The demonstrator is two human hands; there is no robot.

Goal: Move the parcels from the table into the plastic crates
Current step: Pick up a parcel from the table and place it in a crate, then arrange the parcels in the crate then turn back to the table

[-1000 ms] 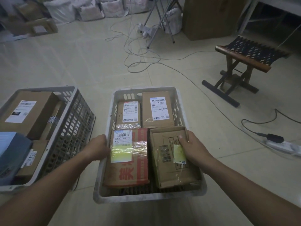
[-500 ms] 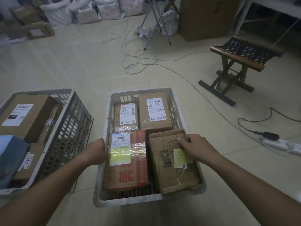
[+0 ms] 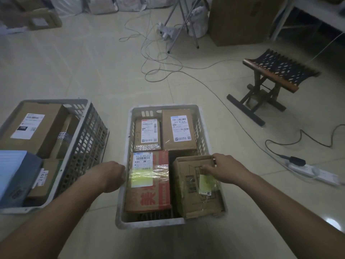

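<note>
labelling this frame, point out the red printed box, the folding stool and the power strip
red printed box [image 3: 149,197], head view, on its red-lettered top face
folding stool [image 3: 280,69], head view, on its woven seat
power strip [image 3: 315,172], head view, on its white body

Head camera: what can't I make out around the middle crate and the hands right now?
- Left hand: its fingers are behind the middle crate wall, so the grip is unclear.
- Right hand: its fingertips on the plain box are partly out of sight.
- Left crate: cut off by the frame's left edge.
- Parcel labels: print too small and dim.
- The table: out of frame.
</note>
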